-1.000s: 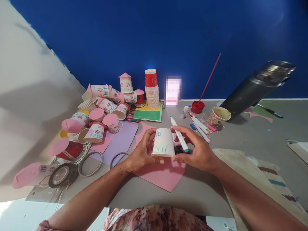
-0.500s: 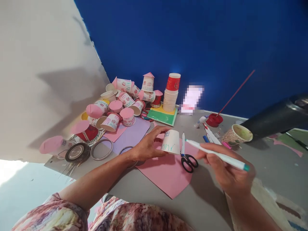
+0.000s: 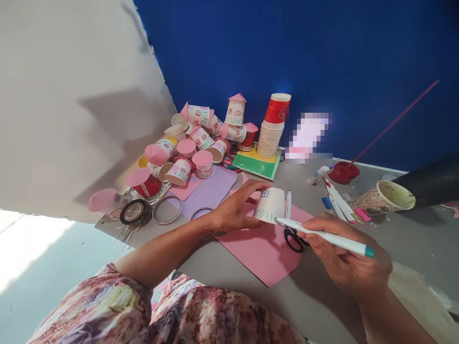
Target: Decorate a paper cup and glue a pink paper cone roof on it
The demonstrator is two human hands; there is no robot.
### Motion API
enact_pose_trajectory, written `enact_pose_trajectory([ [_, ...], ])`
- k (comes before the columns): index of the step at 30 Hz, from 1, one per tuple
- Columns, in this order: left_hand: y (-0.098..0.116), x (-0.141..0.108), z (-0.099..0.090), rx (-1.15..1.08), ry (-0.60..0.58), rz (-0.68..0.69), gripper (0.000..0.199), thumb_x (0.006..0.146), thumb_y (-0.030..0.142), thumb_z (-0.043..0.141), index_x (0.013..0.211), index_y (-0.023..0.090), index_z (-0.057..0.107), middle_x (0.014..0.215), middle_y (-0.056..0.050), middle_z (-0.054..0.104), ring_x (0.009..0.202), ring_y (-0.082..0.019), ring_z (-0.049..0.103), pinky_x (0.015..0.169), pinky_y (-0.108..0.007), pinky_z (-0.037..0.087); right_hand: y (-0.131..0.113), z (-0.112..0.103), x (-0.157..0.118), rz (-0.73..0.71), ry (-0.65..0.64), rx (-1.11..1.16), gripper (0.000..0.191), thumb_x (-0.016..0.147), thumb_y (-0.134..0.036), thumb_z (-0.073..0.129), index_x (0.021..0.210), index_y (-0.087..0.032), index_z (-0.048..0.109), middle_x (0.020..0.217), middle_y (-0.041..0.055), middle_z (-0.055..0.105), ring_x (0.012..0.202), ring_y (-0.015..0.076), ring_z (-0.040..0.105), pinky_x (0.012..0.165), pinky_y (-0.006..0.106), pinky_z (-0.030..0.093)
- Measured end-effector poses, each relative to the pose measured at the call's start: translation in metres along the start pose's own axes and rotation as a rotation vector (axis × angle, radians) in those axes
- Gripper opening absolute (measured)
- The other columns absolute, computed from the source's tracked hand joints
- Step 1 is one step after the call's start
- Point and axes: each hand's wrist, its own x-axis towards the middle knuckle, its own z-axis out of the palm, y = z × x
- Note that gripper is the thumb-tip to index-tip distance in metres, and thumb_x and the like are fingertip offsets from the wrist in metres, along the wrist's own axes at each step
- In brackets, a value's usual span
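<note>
A white paper cup (image 3: 271, 204), upside down, bears a small blue window and green grass-like strokes near its rim. My left hand (image 3: 238, 208) grips its left side above a pink paper sheet (image 3: 261, 251). In my right hand (image 3: 344, 251) is a white marker with a teal end (image 3: 333, 239), its tip at the cup's lower right, by the strokes. Black-handled scissors (image 3: 294, 240) lie on the pink sheet, partly hidden by the right hand and marker. Another white marker (image 3: 288, 203) is just right of the cup.
Decorated cups with pink paper roofs (image 3: 179, 171) pile up at the back left. Behind stands a tall cup stack (image 3: 270, 138) on a green and yellow packet (image 3: 256, 163). Several markers (image 3: 339, 203), a red pot (image 3: 343, 173) and a patterned cup (image 3: 380, 198) are at the right. Tape rolls (image 3: 168, 210) lie left.
My right hand has brought the marker tip down to the cup, and the green strokes reach further right. The camera view has shifted, so the scene sits differently in the frame.
</note>
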Motion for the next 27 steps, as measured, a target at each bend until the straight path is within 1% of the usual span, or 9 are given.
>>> enact_pose_trajectory([
  [5,-0.004,-0.001,0.002,-0.012,-0.010,0.047,0.085,0.068,0.014,0.082,0.145,0.032,0.052,0.148,-0.010,0.053,0.136,-0.032,0.051,0.104,-0.045,0.053,0.000,-0.001,0.003,-0.006,0.001,-0.022,0.016,0.093,-0.013,0.066,0.105,-0.024,0.070,0.081,0.0006,0.072,0.065,0.0154,0.066,0.060,0.028,0.052],
  [10,-0.007,0.000,0.002,-0.016,0.017,0.051,0.085,0.068,0.015,0.083,0.145,0.033,0.052,0.149,-0.010,0.053,0.136,-0.032,0.052,0.104,-0.044,0.053,-0.001,-0.003,0.002,-0.003,-0.053,-0.006,0.012,0.095,-0.017,0.065,0.104,-0.024,0.070,0.080,0.0002,0.072,0.068,0.0152,0.065,0.062,0.027,0.052],
  [12,-0.007,0.001,0.003,-0.037,0.022,0.048,0.084,0.068,0.016,0.083,0.145,0.033,0.053,0.148,-0.011,0.053,0.136,-0.033,0.053,0.104,-0.045,0.053,-0.001,-0.003,0.002,0.004,-0.033,-0.022,0.014,0.095,-0.016,0.064,0.104,-0.025,0.070,0.080,-0.0001,0.072,0.068,0.0153,0.066,0.062,0.027,0.052],
  [16,-0.008,0.001,0.005,-0.109,0.024,0.051,0.082,0.068,0.013,0.081,0.143,0.032,0.052,0.147,-0.011,0.052,0.138,-0.032,0.053,0.108,-0.046,0.051,-0.001,-0.004,0.003,0.007,0.026,-0.061,0.016,0.095,-0.016,0.065,0.104,-0.027,0.070,0.079,-0.0014,0.072,0.062,0.0155,0.065,0.060,0.029,0.052],
  [21,-0.010,0.001,0.008,-0.169,0.033,0.047,0.081,0.067,0.009,0.078,0.141,0.029,0.050,0.147,-0.012,0.050,0.139,-0.033,0.053,0.114,-0.049,0.047,-0.001,-0.006,0.002,0.000,-0.018,-0.039,0.012,0.096,-0.019,0.064,0.102,-0.028,0.069,0.079,-0.0009,0.073,0.064,0.0169,0.068,0.057,0.028,0.052],
  [24,-0.012,0.002,0.010,-0.219,0.026,0.055,0.081,0.066,0.010,0.079,0.140,0.028,0.049,0.146,-0.012,0.051,0.140,-0.034,0.053,0.115,-0.050,0.047,-0.001,-0.008,0.001,0.025,0.029,-0.069,0.013,0.096,-0.019,0.065,0.104,-0.028,0.071,0.078,-0.0017,0.073,0.060,0.0155,0.067,0.056,0.028,0.052],
  [27,-0.013,0.002,0.010,-0.279,0.014,0.067,0.080,0.066,0.007,0.077,0.138,0.028,0.048,0.143,-0.012,0.053,0.143,-0.034,0.051,0.117,-0.051,0.044,0.000,-0.009,0.001,0.044,0.035,-0.079,0.013,0.096,-0.019,0.066,0.103,-0.029,0.071,0.080,-0.0011,0.075,0.063,0.0167,0.069,0.057,0.028,0.053],
])
